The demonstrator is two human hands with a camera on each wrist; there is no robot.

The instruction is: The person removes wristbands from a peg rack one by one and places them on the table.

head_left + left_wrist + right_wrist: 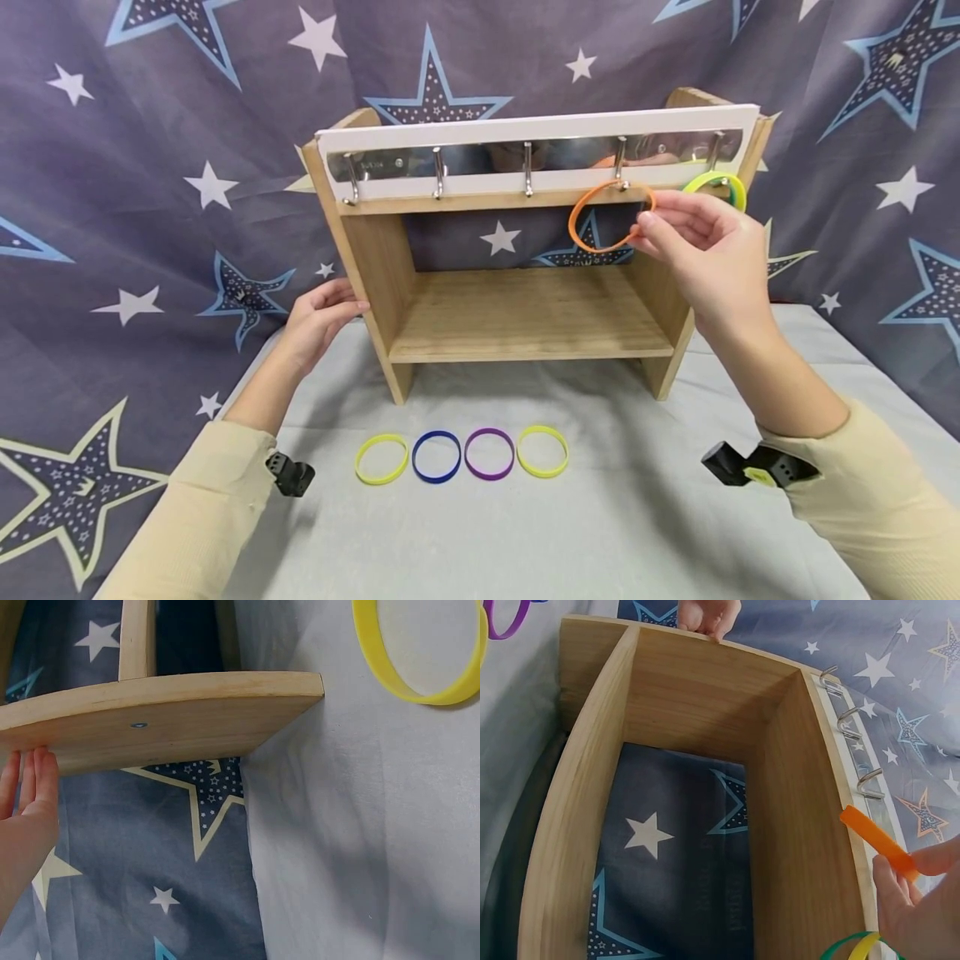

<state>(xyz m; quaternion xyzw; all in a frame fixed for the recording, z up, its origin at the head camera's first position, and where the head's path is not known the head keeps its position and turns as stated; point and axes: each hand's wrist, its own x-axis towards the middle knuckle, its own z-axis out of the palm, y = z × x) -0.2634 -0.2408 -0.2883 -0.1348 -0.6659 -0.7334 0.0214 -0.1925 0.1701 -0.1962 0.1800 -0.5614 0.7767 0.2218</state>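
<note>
right hand raised, pinching orange wristband by its right edge near metal hook; left hand, fingers extended, touching left side of wooden shelf.

- Orange band: thin, round; was pinched at one side, held tilted just beside the fourth hook from left; contact could not be told.
- Wooden rack: pale, was stood upright; metal hook strip was mounted along top front.
</note>
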